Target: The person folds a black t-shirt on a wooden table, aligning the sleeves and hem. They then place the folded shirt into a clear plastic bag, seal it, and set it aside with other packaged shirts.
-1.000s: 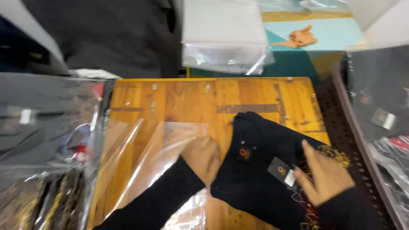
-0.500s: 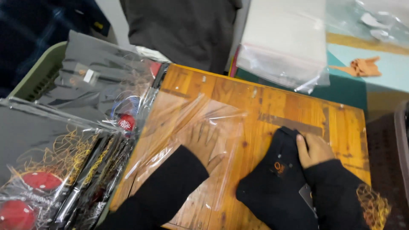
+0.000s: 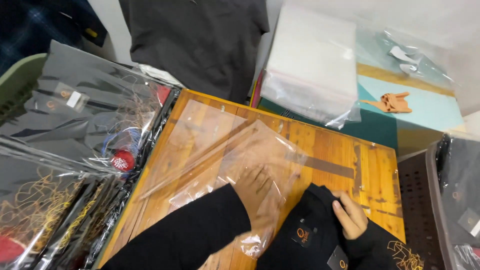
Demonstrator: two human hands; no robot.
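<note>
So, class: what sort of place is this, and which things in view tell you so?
Probably a garment packing station: bagged dark clothes piled at the left, a stack of clear plastic bags behind the wooden table, and a clear bag beside a folded black garment.

Clear plastic bag (image 3: 235,150) mid-table

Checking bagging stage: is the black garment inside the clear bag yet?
Out. The folded black garment lies on the wooden table beside the clear bag; the left hand is inside the bag, the right hand holds the garment.
</note>
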